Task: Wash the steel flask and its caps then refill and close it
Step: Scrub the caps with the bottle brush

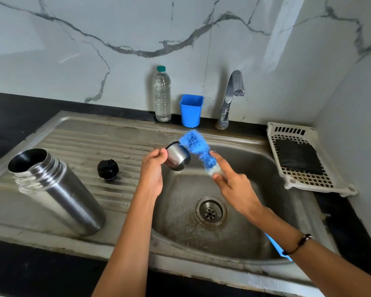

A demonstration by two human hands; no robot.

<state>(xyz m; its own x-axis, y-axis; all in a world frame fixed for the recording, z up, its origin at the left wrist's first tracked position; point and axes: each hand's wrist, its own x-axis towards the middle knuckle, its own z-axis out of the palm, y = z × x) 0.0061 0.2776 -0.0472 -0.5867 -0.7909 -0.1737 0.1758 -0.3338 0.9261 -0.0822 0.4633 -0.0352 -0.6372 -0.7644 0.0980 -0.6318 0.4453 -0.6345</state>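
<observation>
Both hands worked over the sink (pixel 255 151): left hand (pixel 153 168) gripped the steel cap (pixel 178 158), right hand (pixel 231 181) held the blue brush (pixel 196 148) against it, while flask (pixel 58 191) and black stopper (pixel 108 169) waited on the drainboard, seemingly unwashed, refilling and closing still ahead.

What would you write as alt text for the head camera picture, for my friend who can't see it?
Over a steel sink, the left hand holds a steel cup cap while the right hand scrubs it with a blue bottle brush. The open steel flask and black stopper stand on the drainboard.
</observation>
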